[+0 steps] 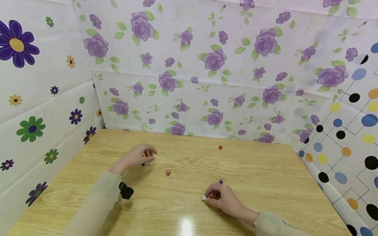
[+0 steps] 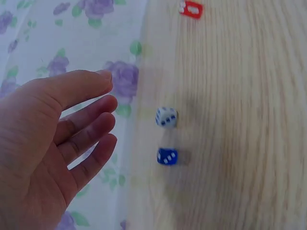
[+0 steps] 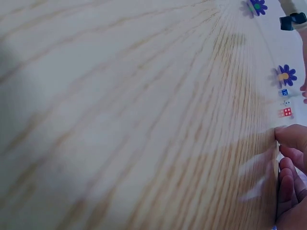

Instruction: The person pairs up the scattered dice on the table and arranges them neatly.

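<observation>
White die [image 1: 204,198], dark-pipped, cube-shaped, at right fingers [image 1: 213,187].

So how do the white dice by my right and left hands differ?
The right white die is pinched by the right hand; the left white die sits on the table, apart from the left hand. The right white die is nearer the head camera; the left white die is farther, beside a blue die. Both are white with dark pips.

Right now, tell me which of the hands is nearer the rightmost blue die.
Right. The right hand is just on the near side of the blue die; the left hand is well off to its left.
</observation>
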Available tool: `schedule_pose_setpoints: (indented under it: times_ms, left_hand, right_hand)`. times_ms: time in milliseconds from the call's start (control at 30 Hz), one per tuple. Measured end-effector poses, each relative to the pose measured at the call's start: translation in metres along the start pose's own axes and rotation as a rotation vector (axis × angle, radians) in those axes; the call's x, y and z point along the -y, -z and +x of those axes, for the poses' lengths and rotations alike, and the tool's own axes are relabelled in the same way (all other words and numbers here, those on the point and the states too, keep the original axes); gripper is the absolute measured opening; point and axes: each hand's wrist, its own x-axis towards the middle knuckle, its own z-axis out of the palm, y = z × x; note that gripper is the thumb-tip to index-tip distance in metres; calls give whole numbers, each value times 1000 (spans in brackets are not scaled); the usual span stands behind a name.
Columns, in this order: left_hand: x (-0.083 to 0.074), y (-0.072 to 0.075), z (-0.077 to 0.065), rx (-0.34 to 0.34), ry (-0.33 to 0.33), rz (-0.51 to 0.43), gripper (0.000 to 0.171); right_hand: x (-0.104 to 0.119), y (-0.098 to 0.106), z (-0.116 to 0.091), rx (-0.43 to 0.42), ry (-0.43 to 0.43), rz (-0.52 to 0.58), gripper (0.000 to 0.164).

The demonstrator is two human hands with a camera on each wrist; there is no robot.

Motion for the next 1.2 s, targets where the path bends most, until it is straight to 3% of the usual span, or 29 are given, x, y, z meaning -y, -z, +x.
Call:
schedule_pose_setpoints:
  times_ms: [267, 467, 667, 1200]
  left_hand:
    - [24, -4, 0, -37, 24, 31, 22]
    - [35, -10, 0, -7, 32, 0, 21]
    - [38, -15, -2, 20, 42, -8, 14]
    - [41, -21, -2, -12, 23, 41, 5]
  right_hand:
    - [-1, 0, 0, -6, 10, 1, 13]
    - [-1, 0, 0, -8, 1, -4, 13]
    - [1, 0, -1, -9, 13, 11, 14]
    - [0, 0, 0, -5, -9, -1, 13]
